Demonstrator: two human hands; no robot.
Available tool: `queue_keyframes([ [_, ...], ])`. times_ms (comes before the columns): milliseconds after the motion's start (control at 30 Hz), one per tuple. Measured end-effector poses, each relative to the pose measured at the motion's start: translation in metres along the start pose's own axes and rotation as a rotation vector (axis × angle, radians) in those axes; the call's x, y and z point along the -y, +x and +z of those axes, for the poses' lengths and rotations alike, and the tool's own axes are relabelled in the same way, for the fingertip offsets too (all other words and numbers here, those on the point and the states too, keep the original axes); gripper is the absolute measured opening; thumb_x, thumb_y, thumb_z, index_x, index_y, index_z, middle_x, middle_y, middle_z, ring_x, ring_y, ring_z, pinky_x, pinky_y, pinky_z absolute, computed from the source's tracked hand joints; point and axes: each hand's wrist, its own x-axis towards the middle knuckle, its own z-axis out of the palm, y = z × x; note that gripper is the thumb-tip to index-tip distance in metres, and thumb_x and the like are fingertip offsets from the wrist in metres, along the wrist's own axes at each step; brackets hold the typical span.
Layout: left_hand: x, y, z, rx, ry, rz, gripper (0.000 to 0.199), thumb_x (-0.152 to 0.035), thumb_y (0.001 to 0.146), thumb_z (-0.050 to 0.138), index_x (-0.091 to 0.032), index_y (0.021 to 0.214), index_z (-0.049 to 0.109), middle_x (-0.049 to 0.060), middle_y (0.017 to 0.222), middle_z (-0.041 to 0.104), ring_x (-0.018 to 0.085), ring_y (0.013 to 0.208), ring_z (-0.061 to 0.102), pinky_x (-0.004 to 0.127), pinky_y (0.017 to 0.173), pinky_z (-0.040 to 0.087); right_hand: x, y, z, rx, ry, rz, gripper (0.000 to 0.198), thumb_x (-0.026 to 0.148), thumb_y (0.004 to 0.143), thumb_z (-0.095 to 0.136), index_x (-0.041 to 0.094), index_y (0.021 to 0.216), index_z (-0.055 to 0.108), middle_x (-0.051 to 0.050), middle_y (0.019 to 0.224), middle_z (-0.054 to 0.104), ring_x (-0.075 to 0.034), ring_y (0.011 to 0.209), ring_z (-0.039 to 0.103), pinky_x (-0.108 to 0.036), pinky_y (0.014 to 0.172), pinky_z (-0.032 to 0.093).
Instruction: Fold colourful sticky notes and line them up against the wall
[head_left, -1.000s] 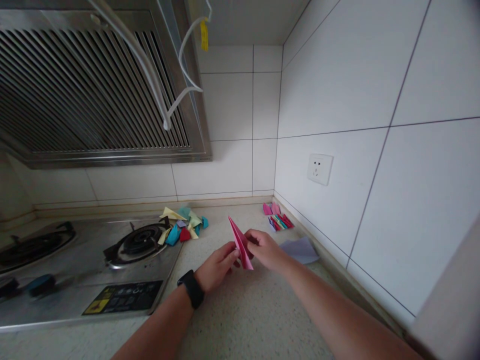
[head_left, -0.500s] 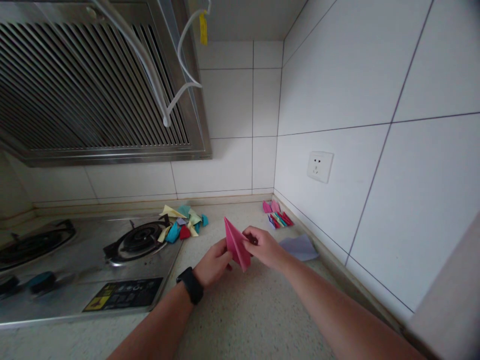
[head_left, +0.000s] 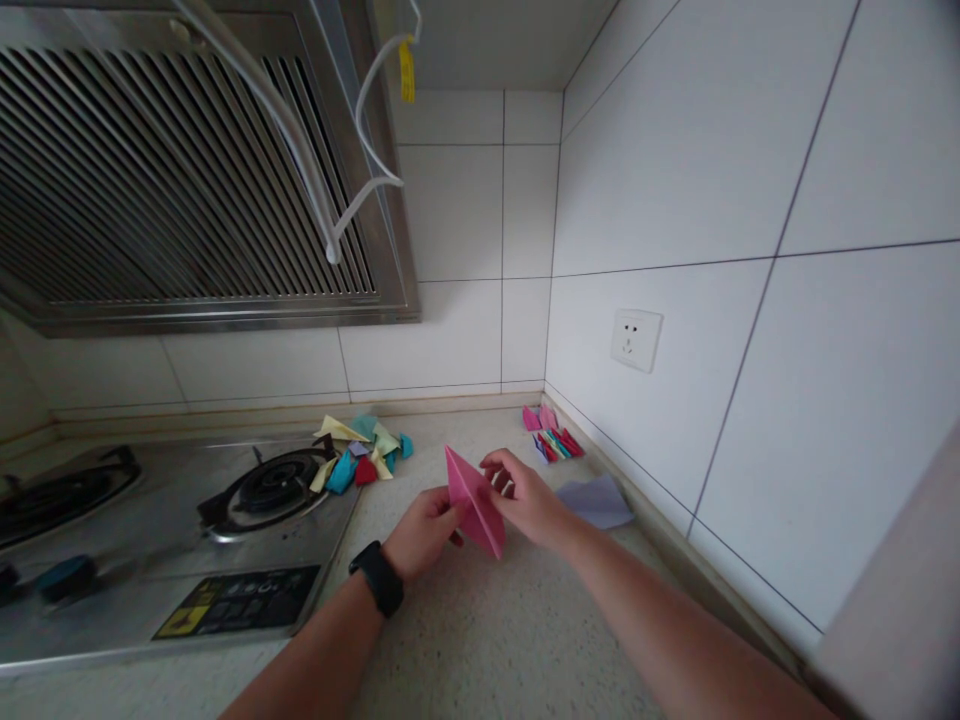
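Observation:
A pink sheet of folded paper (head_left: 474, 502), pointed at both ends, is held above the counter. My left hand (head_left: 429, 532), with a black watch on the wrist, pinches its left edge between thumb and fingers. From the other side, my right hand (head_left: 523, 497) grips the right edge, thumb against the paper and the other fingers curled behind. Part of the paper's far side is hidden. Just beyond my right hand a greyish-purple paper sheet (head_left: 600, 502) lies on the counter.
Crumpled and folded coloured papers (head_left: 361, 455) lie beside the gas stove (head_left: 300, 540). Small folded paper pieces (head_left: 556, 443) sit in the back corner. A range hood (head_left: 202, 180) with a hanging white cable is above the stove; a socket (head_left: 636, 340) is on the right wall.
The pink paper has turned and spread a little, its lower tip shifting down and right. My right fingers have loosened slightly. The whole view has tilted a little.

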Motion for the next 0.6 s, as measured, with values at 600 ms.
queue_keyframes([
  [600, -0.0038, -0.0019, 0.0003, 0.009, 0.008, -0.068, 0.037, -0.044, 0.084, 0.056, -0.009, 0.090, 0.069, 0.006, 0.074, 0.064, 0.015, 0.063, 0.056, 0.024, 0.054, 0.046, 0.0015, -0.0009, 0.0019, 0.049, 0.083, -0.012, 0.017, 0.025, 0.087, 0.054, 0.022, 0.103, 0.051, 0.000, 0.088, 0.060, -0.011, 0.070, 0.054, -0.022, 0.063, 0.043],
])
